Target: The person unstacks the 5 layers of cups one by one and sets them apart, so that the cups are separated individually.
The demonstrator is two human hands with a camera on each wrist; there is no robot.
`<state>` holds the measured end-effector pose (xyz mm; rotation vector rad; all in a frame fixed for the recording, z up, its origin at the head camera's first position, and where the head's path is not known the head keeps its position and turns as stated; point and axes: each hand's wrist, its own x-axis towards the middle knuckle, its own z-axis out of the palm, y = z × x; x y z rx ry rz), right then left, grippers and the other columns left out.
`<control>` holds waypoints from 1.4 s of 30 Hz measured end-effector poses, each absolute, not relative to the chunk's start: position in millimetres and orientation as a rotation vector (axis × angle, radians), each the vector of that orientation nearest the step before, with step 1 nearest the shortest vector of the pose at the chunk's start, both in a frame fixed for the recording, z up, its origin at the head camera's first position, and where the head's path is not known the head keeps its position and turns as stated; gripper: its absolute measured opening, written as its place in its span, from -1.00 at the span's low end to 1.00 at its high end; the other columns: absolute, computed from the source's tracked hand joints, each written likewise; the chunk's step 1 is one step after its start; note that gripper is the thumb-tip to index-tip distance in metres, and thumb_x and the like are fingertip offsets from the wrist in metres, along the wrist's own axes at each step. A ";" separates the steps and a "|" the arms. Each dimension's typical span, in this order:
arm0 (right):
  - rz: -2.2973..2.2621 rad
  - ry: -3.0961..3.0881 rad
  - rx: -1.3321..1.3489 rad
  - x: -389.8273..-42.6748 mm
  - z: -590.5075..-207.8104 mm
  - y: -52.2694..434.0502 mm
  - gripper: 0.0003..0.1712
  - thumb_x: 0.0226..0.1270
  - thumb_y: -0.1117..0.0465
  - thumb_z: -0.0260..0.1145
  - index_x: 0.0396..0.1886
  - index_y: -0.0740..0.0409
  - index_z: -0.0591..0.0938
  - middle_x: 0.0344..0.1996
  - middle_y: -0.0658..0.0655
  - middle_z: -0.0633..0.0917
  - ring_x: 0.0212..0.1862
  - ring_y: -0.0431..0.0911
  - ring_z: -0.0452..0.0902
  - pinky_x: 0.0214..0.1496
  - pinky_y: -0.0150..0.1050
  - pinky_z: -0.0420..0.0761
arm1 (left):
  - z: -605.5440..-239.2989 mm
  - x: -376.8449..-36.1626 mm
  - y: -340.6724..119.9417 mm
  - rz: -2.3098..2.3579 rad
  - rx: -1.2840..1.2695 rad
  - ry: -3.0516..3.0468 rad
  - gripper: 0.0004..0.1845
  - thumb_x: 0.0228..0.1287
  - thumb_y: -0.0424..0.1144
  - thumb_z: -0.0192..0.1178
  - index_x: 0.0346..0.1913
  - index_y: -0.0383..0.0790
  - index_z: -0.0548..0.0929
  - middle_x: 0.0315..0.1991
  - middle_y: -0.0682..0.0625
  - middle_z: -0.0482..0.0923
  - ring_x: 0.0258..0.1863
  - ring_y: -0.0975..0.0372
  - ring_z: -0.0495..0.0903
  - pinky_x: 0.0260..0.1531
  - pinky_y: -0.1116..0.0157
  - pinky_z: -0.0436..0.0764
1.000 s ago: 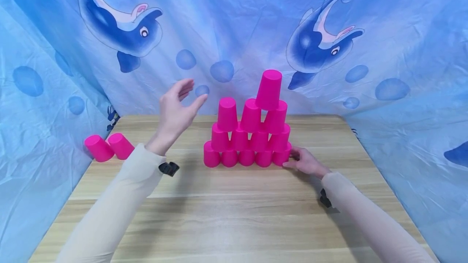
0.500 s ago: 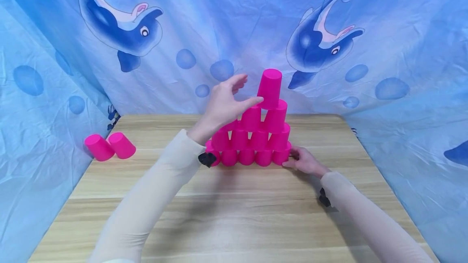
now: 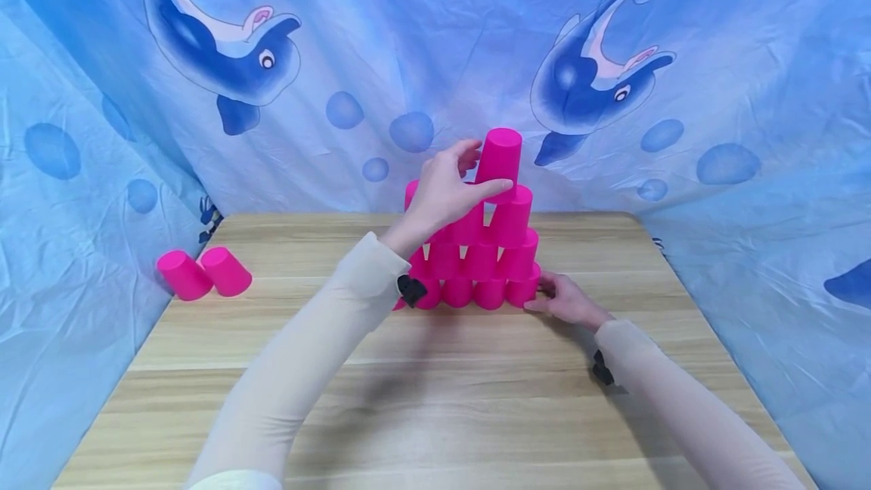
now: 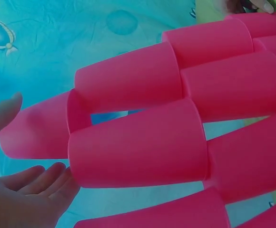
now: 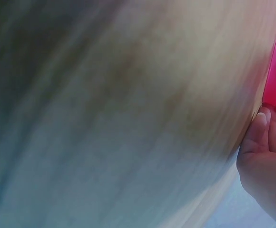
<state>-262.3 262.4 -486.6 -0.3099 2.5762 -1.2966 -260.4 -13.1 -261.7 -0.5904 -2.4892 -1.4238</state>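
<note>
left hand (image 3: 445, 191) moved over from the side, grip now curled round top pink cup (image 3: 500, 157) of the cup pyramid (image 3: 490, 263) | right hand (image 3: 568, 301) stays, fingers flat against bottom corner cup (image 3: 524, 289) on desk (image 3: 435, 384) | tower standing

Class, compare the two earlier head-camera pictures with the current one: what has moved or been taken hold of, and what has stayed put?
The left hand swept rightward from open air left of the pyramid to the top cup, thumb and fingers now either side of it. The right hand stayed touching the bottom-right cup. The pyramid and the two loose cups lying at the table's left edge did not move.
</note>
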 end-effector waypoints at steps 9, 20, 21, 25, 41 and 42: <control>-1.307 2.580 -0.359 -263.8 -490.2 263.5 -0.24 0.10 0.07 0.49 0.30 0.08 0.43 0.10 0.09 0.54 0.08 0.05 0.43 0.14 0.06 0.44 | -267.9 -262.1 -8.7 -1.510 -0.643 -2.420 -0.26 0.05 0.02 0.42 0.29 -0.13 0.43 -0.01 0.10 0.57 -0.10 0.31 0.56 -0.13 0.34 0.55; -1.296 2.600 -0.361 -263.8 -492.5 263.6 -0.26 0.10 0.09 0.49 0.28 0.09 0.44 0.06 0.07 0.56 0.02 0.03 0.46 0.09 0.00 0.48 | -270.8 -262.5 -5.3 -1.495 -0.686 -2.354 -0.36 0.12 -0.07 0.39 0.24 -0.18 0.45 -0.08 0.07 0.58 -0.17 0.31 0.56 -0.19 0.37 0.55; -1.297 2.600 -0.362 -263.8 -492.8 263.7 -0.26 0.10 0.10 0.49 0.28 0.09 0.44 0.06 0.07 0.56 0.02 0.03 0.46 0.10 0.00 0.48 | -270.2 -261.8 -5.9 -1.501 -0.688 -2.345 -0.37 0.12 -0.07 0.39 0.24 -0.17 0.45 -0.07 0.07 0.58 -0.15 0.30 0.56 -0.17 0.36 0.55; -1.307 2.598 -0.368 -264.0 -494.1 264.7 -0.28 0.09 0.11 0.50 0.26 0.10 0.46 0.05 0.07 0.57 0.03 0.03 0.46 0.11 0.02 0.46 | -268.3 -258.8 -11.9 -1.528 -0.673 -2.295 -0.37 0.11 -0.05 0.39 0.24 -0.12 0.46 -0.05 0.09 0.58 -0.12 0.30 0.55 -0.14 0.35 0.56; -1.300 2.605 -0.373 -261.9 -489.6 263.8 -0.27 0.10 0.08 0.49 0.26 0.15 0.45 0.08 0.13 0.56 0.06 0.07 0.47 0.11 0.03 0.47 | -250.1 -239.4 -74.2 -1.672 -0.638 -1.992 -0.45 0.14 -0.32 0.36 0.20 -0.35 0.47 -0.04 -0.15 0.58 -0.06 0.07 0.58 0.00 0.21 0.55; -1.309 2.599 -0.381 -261.9 -489.4 263.9 -0.27 0.10 0.08 0.49 0.26 0.16 0.45 0.08 0.14 0.56 0.06 0.08 0.47 0.11 0.04 0.47 | -247.9 -235.6 -78.6 -1.669 -0.624 -1.984 -0.47 0.15 -0.36 0.35 0.19 -0.39 0.46 -0.04 -0.19 0.58 -0.06 0.04 0.57 0.00 0.20 0.55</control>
